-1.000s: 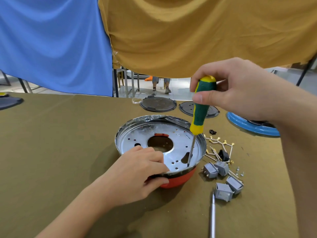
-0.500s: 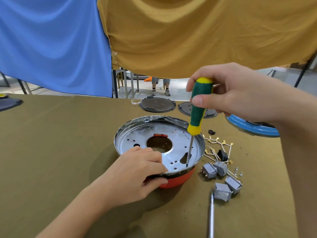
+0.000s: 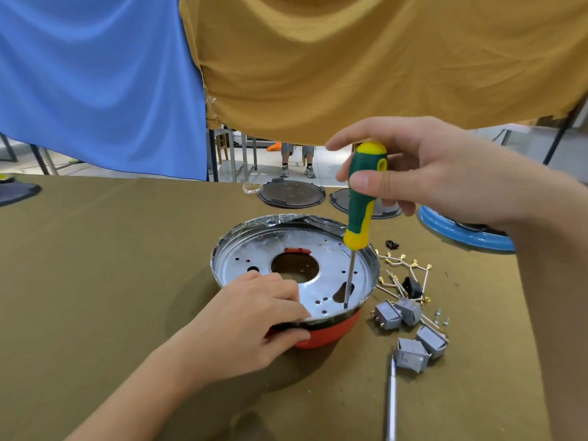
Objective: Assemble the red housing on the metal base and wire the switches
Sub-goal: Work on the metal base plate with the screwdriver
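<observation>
A round shiny metal base [image 3: 331, 259] with a centre hole lies inside the red housing [image 3: 331, 332] on the table. My left hand [image 3: 254, 319] grips the near rim, fingers on the metal, thumb under the red edge. My right hand [image 3: 423, 176] holds a green and yellow screwdriver [image 3: 362, 202] nearly upright. Its tip stands on the metal base near the front right rim. Several grey switches [image 3: 410, 332] lie to the right of the housing, with gold-tipped wires [image 3: 404, 268] and small screws [image 3: 440, 313] beside them.
Two dark round plates [image 3: 291, 194] lie at the table's far edge, a blue-rimmed disc [image 3: 464, 237] at the far right. A slim metal tool [image 3: 391, 399] lies near the front. Blue and mustard cloths hang behind. A person's legs show beyond the table.
The screwdriver stays with its tip on the metal base while my right hand's fingers shift round the handle. My left hand keeps its grip on the rim.
</observation>
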{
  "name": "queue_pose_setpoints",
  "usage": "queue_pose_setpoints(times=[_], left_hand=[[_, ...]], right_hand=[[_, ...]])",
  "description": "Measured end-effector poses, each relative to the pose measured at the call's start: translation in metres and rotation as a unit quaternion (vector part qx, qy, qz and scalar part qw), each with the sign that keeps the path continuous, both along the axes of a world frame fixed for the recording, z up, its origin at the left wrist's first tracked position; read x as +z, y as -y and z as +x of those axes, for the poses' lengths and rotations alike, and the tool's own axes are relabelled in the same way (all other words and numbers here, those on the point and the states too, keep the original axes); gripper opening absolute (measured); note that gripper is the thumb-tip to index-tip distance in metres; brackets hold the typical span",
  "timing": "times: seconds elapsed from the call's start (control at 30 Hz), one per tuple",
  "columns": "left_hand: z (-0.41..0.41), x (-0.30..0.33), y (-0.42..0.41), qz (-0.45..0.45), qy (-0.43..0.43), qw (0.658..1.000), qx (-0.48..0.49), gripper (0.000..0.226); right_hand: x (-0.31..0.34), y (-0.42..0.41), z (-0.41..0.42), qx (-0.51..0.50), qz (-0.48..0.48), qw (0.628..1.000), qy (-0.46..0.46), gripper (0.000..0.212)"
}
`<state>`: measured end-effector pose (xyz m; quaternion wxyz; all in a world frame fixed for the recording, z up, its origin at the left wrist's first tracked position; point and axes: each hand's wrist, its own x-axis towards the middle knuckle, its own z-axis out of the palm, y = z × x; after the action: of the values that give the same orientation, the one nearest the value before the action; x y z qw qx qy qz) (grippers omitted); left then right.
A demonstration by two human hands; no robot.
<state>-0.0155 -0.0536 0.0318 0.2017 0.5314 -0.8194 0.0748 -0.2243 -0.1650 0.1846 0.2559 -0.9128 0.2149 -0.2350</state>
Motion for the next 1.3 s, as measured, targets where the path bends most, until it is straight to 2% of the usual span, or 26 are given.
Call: queue_pose_setpoints(times=[0.1,0.2,0.3,0.4,0.53,0.63,0.73,0.87,0.97,1.07,1.13,1.2,1.3], left_hand=[[0.0,0.0,0.0,0.0,-0.002,1.0,-0.001,0.023],[0.0,0.0,0.0,0.002,0.0,1.0,-0.001,0.024],[0.0,0.0,-0.001,0.002,-0.001,1.0,0.002,0.026],[0.0,0.001,-0.002,0.006,-0.003,1.0,0.003,0.026],[0.0,0.001,-0.001,0.006,0.001,1.0,0.002,0.025],[0.0,0.001,-0.001,0.006,0.001,1.0,0.004,0.026],[-0.001,0.001,-0.001,0.007,0.002,1.0,0.004,0.027],[-0.001,0.001,-0.001,0.003,0.003,1.0,0.003,0.027],[-0.001,0.001,-0.001,0.001,-0.002,1.0,0.004,0.027],[0.0,0.0,0.0,-0.001,-0.004,1.0,0.003,0.027],[-0.001,0.0,0.001,-0.004,-0.002,1.0,0.003,0.027],[0.0,0.0,0.001,-0.002,-0.004,1.0,0.0,0.027],[0.0,-0.001,0.001,-0.005,-0.003,1.0,0.001,0.026]], right_hand=[[0.001,-0.001,0.005,-0.027,-0.062,0.998,0.0,0.016],[0.002,-0.002,0.009,-0.102,-0.126,0.986,-0.027,0.031],[0.001,-0.006,0.011,-0.143,-0.155,0.977,-0.03,0.035],[-0.001,-0.007,0.013,-0.121,-0.145,0.981,-0.036,0.036],[0.003,-0.009,0.003,-0.028,-0.036,0.999,-0.024,0.031],[0.005,-0.006,0.002,-0.046,-0.077,0.996,-0.017,0.018],[0.004,-0.007,0.007,-0.113,-0.141,0.983,-0.032,0.021],[0.0,-0.008,0.012,-0.17,-0.17,0.97,-0.032,0.026],[0.0,-0.008,0.013,-0.152,-0.166,0.974,-0.022,0.03],[0.002,-0.009,0.008,-0.073,-0.078,0.994,-0.024,0.034],[0.001,-0.007,0.006,-0.032,-0.031,0.999,-0.015,0.028],[-0.001,-0.004,0.008,-0.031,-0.042,0.999,-0.002,0.024],[-0.005,-0.001,0.014,-0.083,-0.111,0.99,-0.001,0.029]])
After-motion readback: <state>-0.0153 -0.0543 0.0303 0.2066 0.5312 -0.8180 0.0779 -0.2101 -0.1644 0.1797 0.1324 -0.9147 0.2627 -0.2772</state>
